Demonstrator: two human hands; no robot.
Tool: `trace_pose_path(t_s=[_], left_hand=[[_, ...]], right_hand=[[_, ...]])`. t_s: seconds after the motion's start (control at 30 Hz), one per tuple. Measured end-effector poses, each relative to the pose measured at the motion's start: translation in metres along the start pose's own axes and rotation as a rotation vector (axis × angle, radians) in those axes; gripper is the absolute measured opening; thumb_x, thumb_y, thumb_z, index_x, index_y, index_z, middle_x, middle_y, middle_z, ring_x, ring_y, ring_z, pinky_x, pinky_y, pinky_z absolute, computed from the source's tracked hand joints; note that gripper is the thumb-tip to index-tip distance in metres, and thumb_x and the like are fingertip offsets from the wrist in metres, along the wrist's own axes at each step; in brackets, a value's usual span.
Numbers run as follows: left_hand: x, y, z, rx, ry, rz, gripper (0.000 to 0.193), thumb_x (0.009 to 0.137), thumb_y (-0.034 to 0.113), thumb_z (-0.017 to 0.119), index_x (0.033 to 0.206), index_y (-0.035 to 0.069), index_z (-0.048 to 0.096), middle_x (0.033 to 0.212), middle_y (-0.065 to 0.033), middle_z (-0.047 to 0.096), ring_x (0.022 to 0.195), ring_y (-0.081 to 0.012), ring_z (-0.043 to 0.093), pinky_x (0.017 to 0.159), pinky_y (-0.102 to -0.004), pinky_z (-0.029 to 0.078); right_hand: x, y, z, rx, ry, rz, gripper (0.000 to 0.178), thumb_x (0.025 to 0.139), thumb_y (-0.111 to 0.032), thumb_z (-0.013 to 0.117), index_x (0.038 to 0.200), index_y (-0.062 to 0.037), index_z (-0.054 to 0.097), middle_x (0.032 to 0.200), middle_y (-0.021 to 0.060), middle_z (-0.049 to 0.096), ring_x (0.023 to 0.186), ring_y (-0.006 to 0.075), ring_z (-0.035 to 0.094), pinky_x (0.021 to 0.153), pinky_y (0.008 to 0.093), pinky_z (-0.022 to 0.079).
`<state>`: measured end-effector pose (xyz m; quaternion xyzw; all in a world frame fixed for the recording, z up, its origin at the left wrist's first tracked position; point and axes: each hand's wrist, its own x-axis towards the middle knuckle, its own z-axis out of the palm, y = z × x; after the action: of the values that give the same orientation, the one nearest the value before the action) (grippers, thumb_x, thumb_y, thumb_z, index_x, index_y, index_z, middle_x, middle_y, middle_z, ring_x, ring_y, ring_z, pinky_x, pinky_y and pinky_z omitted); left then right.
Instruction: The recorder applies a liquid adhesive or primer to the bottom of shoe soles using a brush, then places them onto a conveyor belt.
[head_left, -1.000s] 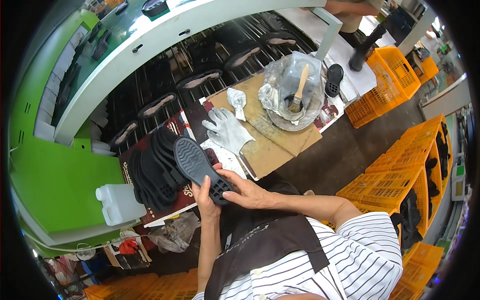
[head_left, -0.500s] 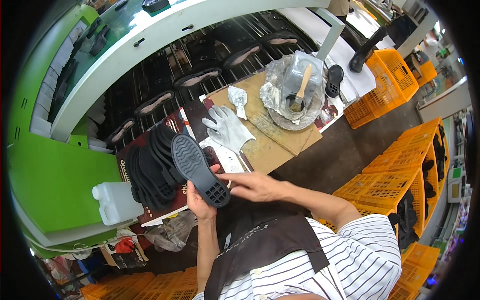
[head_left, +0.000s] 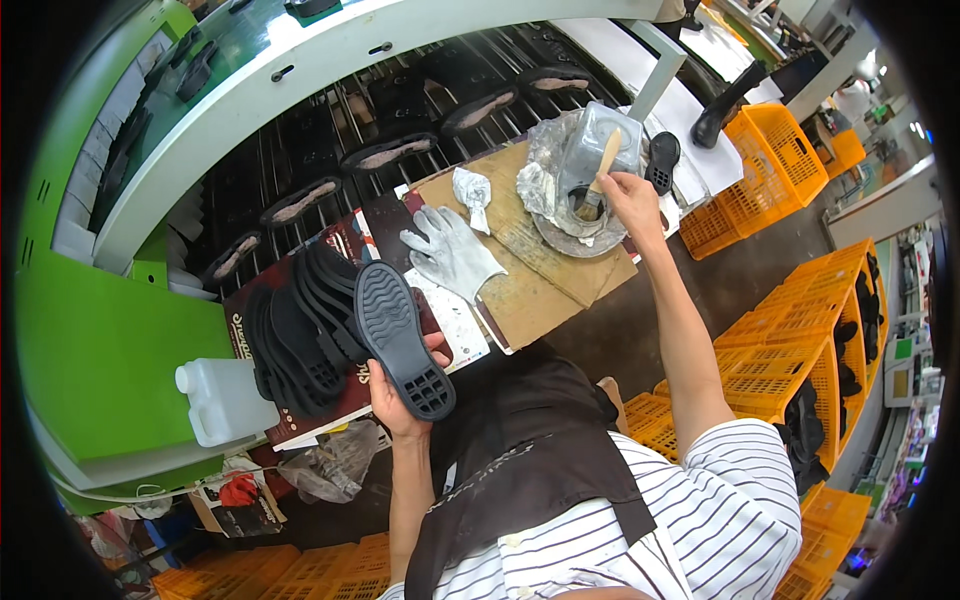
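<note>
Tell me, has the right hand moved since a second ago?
Yes. The right hand left the black sole and reached up-right to the brush in the container.

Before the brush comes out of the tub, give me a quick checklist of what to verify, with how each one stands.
1. Left hand grips the sole, tread side up: ok.
2. Right hand holds the brush by its wooden handle: ok.
3. Brush head sits inside the tub: ok.
4. Brush is loaded: cannot tell, the bristles are hidden in the tub.
5. Path from tub to sole is free: not ok, a grey glove and a crumpled rag lie on the cardboard between them.
6. Stack of soles beside the held one lies steady: ok.
</note>
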<state>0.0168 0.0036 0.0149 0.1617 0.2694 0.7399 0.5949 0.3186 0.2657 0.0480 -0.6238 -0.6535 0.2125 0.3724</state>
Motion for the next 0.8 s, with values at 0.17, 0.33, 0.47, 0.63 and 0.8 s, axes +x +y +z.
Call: trace_pose_path(t_s=[0.17, 0.33, 0.47, 0.63, 0.8], left_hand=[[-0.004, 0.000, -0.007, 0.064, -0.034, -0.039, 0.059, 0.100, 0.040, 0.020, 0.129, -0.005, 0.046, 0.110, -0.0289, 0.061, 0.089, -0.0290, 0.065, 0.080, -0.0373, 0.053], [-0.006, -0.001, -0.003, 0.150, -0.035, -0.052, 0.058, 0.099, 0.043, 0.031, 0.130, -0.005, 0.043, 0.113, -0.0271, 0.060, 0.094, -0.0287, 0.064, 0.084, -0.0383, 0.052], [-0.002, 0.002, 0.015, 0.270, -0.073, 0.035, 0.060, 0.093, 0.039, 0.057, 0.132, -0.004, 0.041, 0.117, -0.0243, 0.059, 0.099, -0.0278, 0.063, 0.090, -0.0393, 0.050], [0.001, -0.003, 0.015, 0.304, -0.100, 0.008, 0.081, 0.076, 0.017, 0.078, 0.142, 0.003, 0.035, 0.134, -0.0175, 0.050, 0.123, -0.0270, 0.051, 0.104, -0.0440, 0.041], [0.000, -0.010, 0.009, 0.306, -0.133, 0.014, 0.078, 0.078, 0.012, 0.076, 0.144, 0.010, 0.035, 0.142, -0.0146, 0.044, 0.131, -0.0254, 0.043, 0.110, -0.0435, 0.032]], right_hand=[[0.011, 0.006, 0.003, 0.015, -0.099, 0.018, 0.034, 0.079, -0.030, 0.068, 0.084, 0.0037, 0.067, 0.055, 0.0050, 0.055, 0.052, 0.0121, 0.051, 0.053, 0.0317, 0.042], [0.011, 0.016, -0.011, 0.194, -0.236, -0.049, 0.025, 0.077, -0.023, 0.067, 0.083, 0.0007, 0.066, 0.066, 0.0013, 0.058, 0.061, 0.0097, 0.051, 0.058, 0.0270, 0.043], [0.001, -0.015, -0.034, 0.202, -0.319, -0.077, 0.020, 0.080, -0.020, 0.065, 0.084, -0.0009, 0.067, 0.070, -0.0006, 0.059, 0.066, 0.0076, 0.052, 0.061, 0.0253, 0.044], [-0.006, -0.008, -0.021, 0.152, -0.228, -0.172, 0.017, 0.081, -0.018, 0.064, 0.083, -0.0015, 0.067, 0.065, 0.0030, 0.060, 0.059, 0.0094, 0.053, 0.057, 0.0266, 0.045], [-0.006, -0.007, -0.005, -0.051, -0.246, -0.219, 0.014, 0.080, -0.017, 0.065, 0.082, -0.0033, 0.069, 0.063, 0.0124, 0.062, 0.056, 0.0172, 0.060, 0.057, 0.0307, 0.048]])
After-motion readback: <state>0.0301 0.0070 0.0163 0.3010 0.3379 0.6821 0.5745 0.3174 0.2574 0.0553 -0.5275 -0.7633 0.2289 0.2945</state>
